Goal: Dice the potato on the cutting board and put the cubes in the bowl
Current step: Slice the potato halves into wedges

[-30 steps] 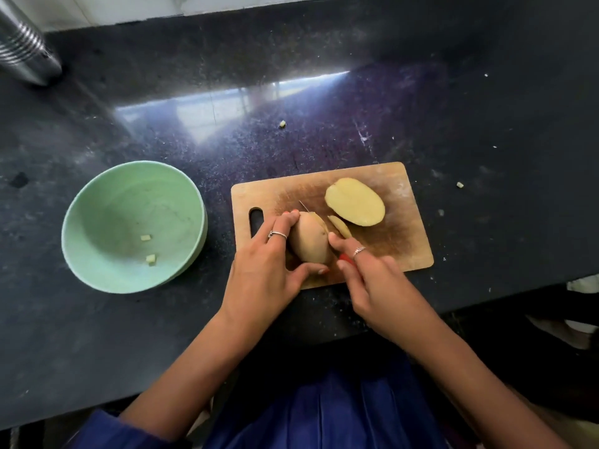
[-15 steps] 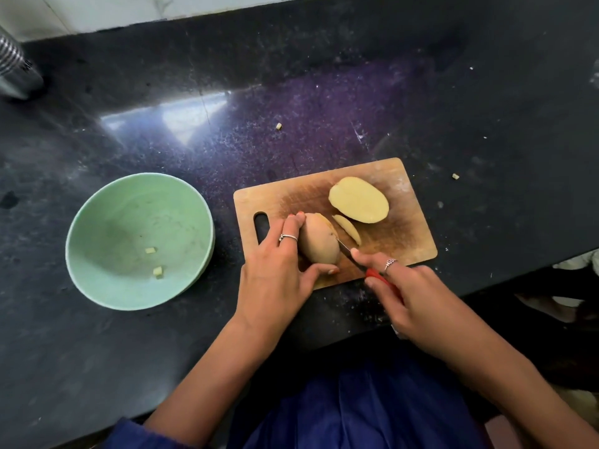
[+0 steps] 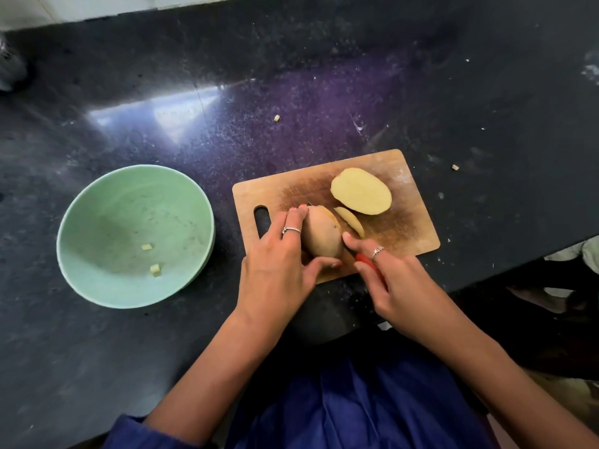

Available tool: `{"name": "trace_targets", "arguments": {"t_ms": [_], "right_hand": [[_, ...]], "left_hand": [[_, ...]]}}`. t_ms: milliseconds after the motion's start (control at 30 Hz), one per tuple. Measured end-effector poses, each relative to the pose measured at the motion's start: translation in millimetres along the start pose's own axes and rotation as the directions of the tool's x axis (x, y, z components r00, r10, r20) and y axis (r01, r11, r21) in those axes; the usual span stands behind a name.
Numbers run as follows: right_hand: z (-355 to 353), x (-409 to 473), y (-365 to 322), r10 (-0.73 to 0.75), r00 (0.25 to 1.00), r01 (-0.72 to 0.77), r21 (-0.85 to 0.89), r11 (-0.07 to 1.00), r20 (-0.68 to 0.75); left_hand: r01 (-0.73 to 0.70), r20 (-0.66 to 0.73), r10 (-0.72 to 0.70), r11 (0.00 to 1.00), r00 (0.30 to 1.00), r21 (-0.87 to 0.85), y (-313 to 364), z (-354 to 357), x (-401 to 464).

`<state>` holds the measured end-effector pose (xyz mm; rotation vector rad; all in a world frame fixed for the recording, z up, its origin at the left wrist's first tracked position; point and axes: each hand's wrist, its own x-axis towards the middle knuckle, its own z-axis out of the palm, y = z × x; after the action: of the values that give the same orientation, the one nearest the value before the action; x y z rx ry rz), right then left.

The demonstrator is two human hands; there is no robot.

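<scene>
A wooden cutting board (image 3: 408,222) lies on the black counter. My left hand (image 3: 275,270) grips a brown-skinned potato half (image 3: 322,234) standing on its cut side, fingers on its far end and thumb at its near end. My right hand (image 3: 385,280) holds a red-handled knife (image 3: 368,264), index finger pressed forward beside the potato; the blade is mostly hidden. A thin slice (image 3: 350,220) lies just right of it. The other half (image 3: 361,191) lies cut face up further back. The green bowl (image 3: 81,222) at the left holds two small cubes (image 3: 155,268).
Stray potato bits lie on the counter behind the board (image 3: 276,117) and to its right (image 3: 455,167). A metal object (image 3: 9,69) stands at the far left edge. The counter's front edge runs just below the board at the right.
My right hand has pushed the knife forward again along the potato half, after drawing it back towards me half a second ago. My left hand keeps its grip.
</scene>
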<state>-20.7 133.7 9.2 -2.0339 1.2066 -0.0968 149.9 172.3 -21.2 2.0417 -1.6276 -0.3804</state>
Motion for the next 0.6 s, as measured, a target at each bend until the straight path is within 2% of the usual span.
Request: {"name": "trace_targets", "arguments": {"t_ms": [600], "right_hand": [[6,-3,9,-0.034,0.998,0.029,-0.074,0.997,-0.059]], "left_hand": [[-0.022,-0.032,0.022,1.000,0.999,0.007,-4,5,0]]}}
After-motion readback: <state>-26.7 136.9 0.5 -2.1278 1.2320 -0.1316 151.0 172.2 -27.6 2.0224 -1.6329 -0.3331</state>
